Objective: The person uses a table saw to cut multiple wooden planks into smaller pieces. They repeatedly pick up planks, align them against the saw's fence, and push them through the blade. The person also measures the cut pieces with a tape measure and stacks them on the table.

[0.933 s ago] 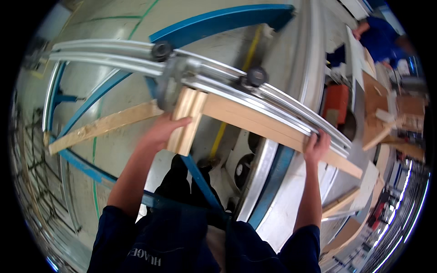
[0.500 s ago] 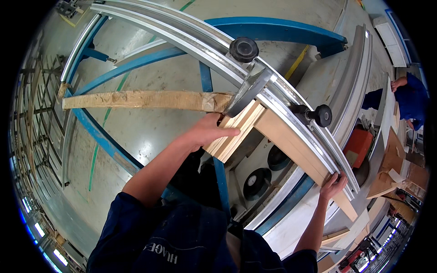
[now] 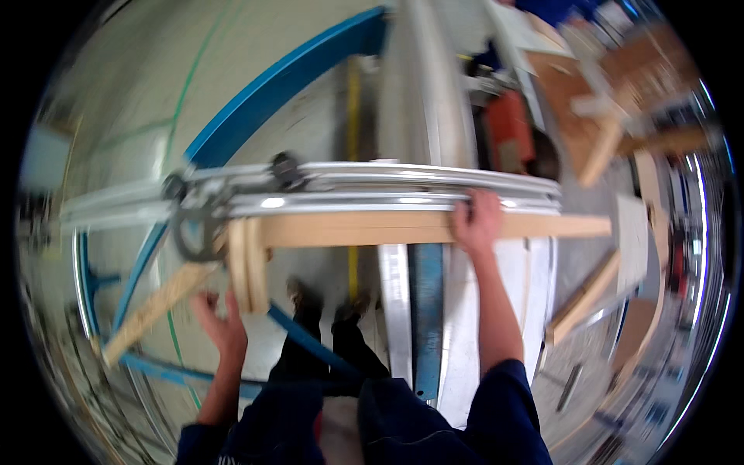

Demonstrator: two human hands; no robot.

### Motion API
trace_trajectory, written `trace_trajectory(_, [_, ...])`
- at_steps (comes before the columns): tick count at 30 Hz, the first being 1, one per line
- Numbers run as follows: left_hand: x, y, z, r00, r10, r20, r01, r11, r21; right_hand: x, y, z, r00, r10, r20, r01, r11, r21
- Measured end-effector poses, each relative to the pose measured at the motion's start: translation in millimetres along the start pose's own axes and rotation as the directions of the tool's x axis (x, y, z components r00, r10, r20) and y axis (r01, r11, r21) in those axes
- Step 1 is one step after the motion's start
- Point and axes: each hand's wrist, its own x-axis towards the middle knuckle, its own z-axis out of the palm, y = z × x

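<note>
Pale floor (image 3: pixel 128 85) is spreading behind; the short block (image 3: pixel 249 267) is pointing twelve-to-six, at one o'clock from the nearer, unclasped left hand (image 3: pixel 222 322); the right hand (image 3: pixel 479 222) is covering the nine-to-three long board (image 3: pixel 356 229), grip unclear.

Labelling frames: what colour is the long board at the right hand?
Light tan; the head view shows the long board best.

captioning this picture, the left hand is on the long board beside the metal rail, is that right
Wrong hand: the head view shows the right hand, not the left hand, on the long board beside the metal rail.
</note>
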Motion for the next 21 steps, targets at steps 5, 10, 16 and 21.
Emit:
trace_trajectory(5, [2.0, 134.7, 50.1, 0.765, 0.571, 0.299, -0.549, 0.820, -0.162, 8.3, 2.8, -5.7, 0.995, -0.048, -0.088, 0.056, 0.995, 0.085])
trace_trajectory(10, [0.3, 240.0, 157.3, 0.453, 0.788, 0.418, -0.815, 0.556, -0.164, 3.3, 13.1, -7.7, 0.996, -0.009, -0.087, 0.018, 0.995, 0.099])
trace_trajectory(16, [-4.9, 288.3, 234.1, 0.370, 0.788, 0.492, -0.894, 0.446, -0.042, 2.4, 12.7, -4.4, 0.996, -0.034, -0.082, 0.046, 0.988, 0.144])
trace_trajectory(21, [-20.1, 313.2, 260.0, 0.430, 0.745, 0.509, -0.873, 0.488, 0.023, 5.0, 19.8, -0.7, 0.989, -0.061, -0.132, 0.078, 0.988, 0.130])
